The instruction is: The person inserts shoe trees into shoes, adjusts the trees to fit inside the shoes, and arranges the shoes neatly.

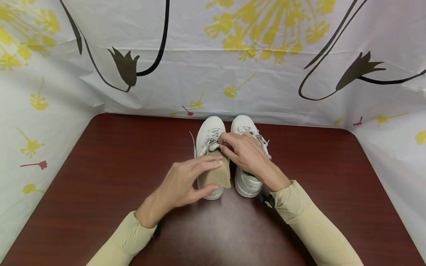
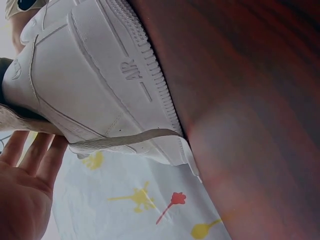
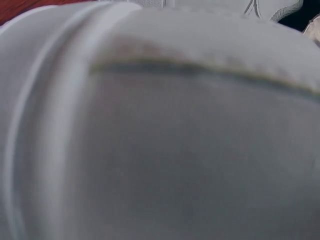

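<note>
A pair of white lace-up sneakers stands side by side, toes pointing away: the left sneaker [image 1: 205, 138] and the right sneaker [image 1: 243, 123]. From the left one's opening a tan piece of cardboard [image 1: 214, 175] sticks out over the heel. My left hand [image 1: 179, 181] holds this cardboard between fingers on its upper part and the thumb at its lower edge. Reaching across the right sneaker, my right hand [image 1: 247, 153] pinches at the left sneaker's tongue, beside the laces; its fingertips are partly hidden. The right wrist view is filled by a blurred pale sneaker surface [image 3: 200, 150].
Both sneakers rest near the back edge of a dark red-brown table [image 1: 133, 147]. A white patterned cloth [image 1: 193, 81] hangs behind it and along both sides. One loose shoelace [image 2: 130, 140] dangles down the left sneaker's outer side to the table.
</note>
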Available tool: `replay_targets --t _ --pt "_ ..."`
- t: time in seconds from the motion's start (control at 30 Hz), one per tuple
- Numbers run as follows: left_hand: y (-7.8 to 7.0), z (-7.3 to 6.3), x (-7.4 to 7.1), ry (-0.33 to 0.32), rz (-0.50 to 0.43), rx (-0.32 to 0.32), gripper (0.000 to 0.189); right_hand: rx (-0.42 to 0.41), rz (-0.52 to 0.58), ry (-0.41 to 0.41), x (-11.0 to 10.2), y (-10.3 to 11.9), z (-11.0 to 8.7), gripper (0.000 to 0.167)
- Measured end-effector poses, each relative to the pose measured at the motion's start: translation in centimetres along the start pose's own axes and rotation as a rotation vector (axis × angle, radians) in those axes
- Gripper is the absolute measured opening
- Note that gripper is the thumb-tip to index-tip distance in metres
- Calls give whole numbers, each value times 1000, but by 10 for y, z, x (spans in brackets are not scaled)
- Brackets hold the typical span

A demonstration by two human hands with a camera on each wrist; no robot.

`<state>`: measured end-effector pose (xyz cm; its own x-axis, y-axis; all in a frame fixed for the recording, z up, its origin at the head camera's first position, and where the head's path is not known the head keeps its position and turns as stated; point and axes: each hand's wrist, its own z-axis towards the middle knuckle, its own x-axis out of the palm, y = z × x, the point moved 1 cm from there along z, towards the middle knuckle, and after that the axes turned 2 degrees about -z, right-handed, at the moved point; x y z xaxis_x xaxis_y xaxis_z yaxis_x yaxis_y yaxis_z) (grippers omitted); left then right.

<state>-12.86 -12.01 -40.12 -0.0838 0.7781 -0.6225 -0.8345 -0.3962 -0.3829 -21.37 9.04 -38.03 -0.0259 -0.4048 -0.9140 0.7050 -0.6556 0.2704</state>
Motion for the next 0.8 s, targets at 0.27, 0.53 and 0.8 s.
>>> replay_targets --t 0.27,0.53,0.8 --pt "2 -1 1 9 -16 -3 51 3 15 2 0 -1 0 6" --pt "6 -1 3 18 -19 -10 52 19 46 -1 0 -3 0 4" --pt "7 -1 1 46 14 -25 52 16 59 -10 1 -3 0 4"
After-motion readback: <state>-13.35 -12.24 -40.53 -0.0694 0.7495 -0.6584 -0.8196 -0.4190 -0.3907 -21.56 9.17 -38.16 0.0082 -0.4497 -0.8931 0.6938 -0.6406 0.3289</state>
